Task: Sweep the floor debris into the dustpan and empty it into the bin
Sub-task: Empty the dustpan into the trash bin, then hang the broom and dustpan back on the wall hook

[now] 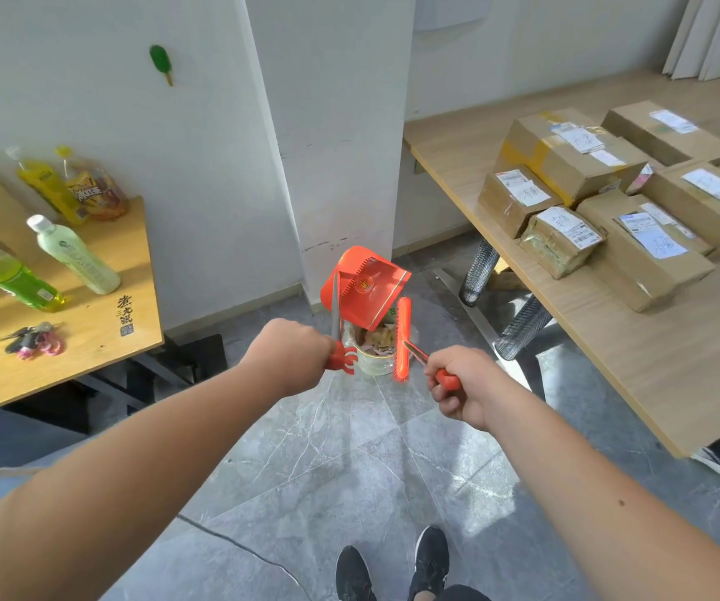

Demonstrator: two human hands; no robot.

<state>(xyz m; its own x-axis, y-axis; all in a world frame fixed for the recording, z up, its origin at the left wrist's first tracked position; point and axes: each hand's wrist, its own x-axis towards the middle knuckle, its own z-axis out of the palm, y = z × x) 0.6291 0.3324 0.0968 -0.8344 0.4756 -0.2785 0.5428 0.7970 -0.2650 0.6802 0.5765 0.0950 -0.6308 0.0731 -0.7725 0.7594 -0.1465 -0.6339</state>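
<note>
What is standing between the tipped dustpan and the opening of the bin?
Nothing visible. The red dustpan, held by the left hand, hangs tilted directly over the bin, which already holds rubbish. The broom head, held by the right hand, hangs beside the rim, not across it.

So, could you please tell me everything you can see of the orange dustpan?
The dustpan looks like glossy orange plastic, with a comb-like toothed edge, a round sticker inside and a thin metal handle. The left hand grips the orange handle end. It is lifted and tipped, mouth down, over the bin, which already holds rubbish. The broom head hangs just beside it; whether they touch is unclear.
</note>
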